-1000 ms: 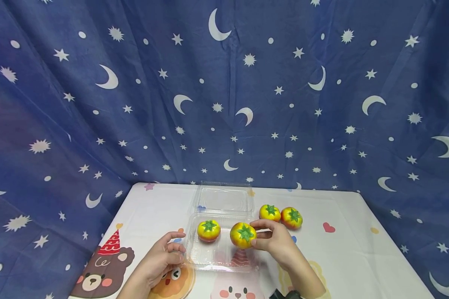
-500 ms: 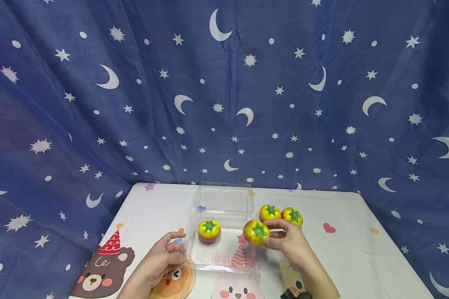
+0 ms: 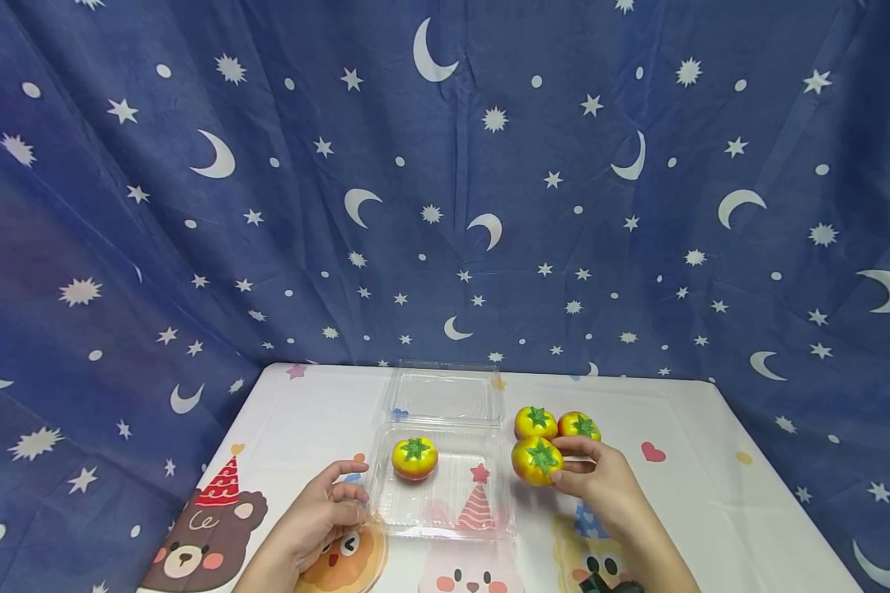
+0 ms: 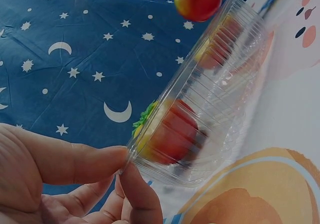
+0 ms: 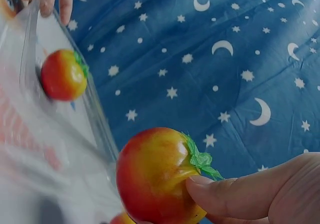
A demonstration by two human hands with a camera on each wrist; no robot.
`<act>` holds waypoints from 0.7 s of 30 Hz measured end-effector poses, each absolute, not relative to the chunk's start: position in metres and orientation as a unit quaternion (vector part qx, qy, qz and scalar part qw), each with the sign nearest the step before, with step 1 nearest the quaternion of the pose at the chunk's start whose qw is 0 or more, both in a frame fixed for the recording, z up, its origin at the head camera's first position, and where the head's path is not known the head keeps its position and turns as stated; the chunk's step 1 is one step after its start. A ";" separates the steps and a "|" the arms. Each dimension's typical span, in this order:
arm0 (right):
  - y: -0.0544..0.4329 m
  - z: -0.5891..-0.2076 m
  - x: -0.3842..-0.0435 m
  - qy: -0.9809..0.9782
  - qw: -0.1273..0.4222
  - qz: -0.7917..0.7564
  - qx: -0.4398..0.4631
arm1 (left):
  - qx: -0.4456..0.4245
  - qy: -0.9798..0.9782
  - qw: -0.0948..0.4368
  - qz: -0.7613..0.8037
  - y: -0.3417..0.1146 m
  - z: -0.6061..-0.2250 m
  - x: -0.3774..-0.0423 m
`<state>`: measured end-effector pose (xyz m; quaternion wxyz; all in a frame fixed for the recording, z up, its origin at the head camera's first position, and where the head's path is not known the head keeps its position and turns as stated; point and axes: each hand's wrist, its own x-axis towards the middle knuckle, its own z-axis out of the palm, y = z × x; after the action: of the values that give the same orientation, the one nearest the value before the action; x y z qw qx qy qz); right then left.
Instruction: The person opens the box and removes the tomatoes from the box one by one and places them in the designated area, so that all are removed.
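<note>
My left hand (image 3: 319, 515) pinches the left rim of a clear plastic clamshell box (image 3: 445, 520) between thumb and finger, plain in the left wrist view. The box's lid (image 3: 445, 395) lies folded back behind it. Inside, at the left, sits one red-and-yellow toy tomato (image 3: 414, 458) with a green leafy top. My right hand (image 3: 601, 482) grips another toy tomato (image 5: 157, 176) from its right side, just beyond the box's right edge. In the head view that held tomato overlaps the front of two more tomatoes.
The back-left loose tomato (image 3: 536, 421) and the back-right one (image 3: 580, 426) stand side by side on the white cartoon-print tablecloth (image 3: 682, 494), right of the box. A blue curtain (image 3: 445, 206) with moons and stars hangs behind the table.
My right hand has carried the held tomato rightward, from over the box's right half to past its right edge. The left hand stays at the rim.
</note>
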<state>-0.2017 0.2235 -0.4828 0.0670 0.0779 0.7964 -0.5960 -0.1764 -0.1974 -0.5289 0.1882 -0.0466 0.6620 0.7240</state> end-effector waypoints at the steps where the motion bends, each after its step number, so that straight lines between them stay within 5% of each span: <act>1: 0.226 -0.483 -0.202 0.798 0.066 -0.593 0.083 | -0.046 0.662 0.188 0.724 -0.197 -0.529 -0.177; 21: 0.263 -0.498 -0.212 0.839 0.059 -0.523 0.136 | -0.046 0.658 0.192 0.727 -0.198 -0.529 -0.177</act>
<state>-0.2118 0.2631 -0.4980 0.0590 0.1360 0.8394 -0.5229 -0.1767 -0.1979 -0.5292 0.1918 -0.0458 0.6582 0.7266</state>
